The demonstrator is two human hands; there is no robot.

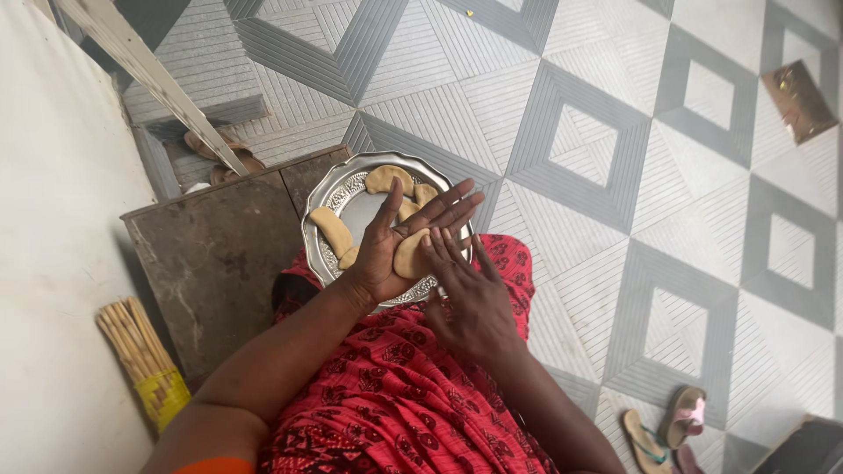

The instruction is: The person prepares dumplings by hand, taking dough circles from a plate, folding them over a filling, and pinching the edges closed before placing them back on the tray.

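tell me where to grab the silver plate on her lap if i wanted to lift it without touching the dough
Grip the silver plate by its embossed rim on the bare left edge, coming from the side of the stone slab. The rim is flat and wide there. The left hand, holding a dough piece, and the right hand cover the near right side, and shaped dough pieces lie inside.

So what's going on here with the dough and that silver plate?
A seated person in a red patterned garment holds a flat piece of tan dough on the open left hand. The right hand has its fingertips pressed against the dough's edge. Beneath the hands, an embossed round silver metal plate on the lap carries several folded crescent-shaped dough pieces.
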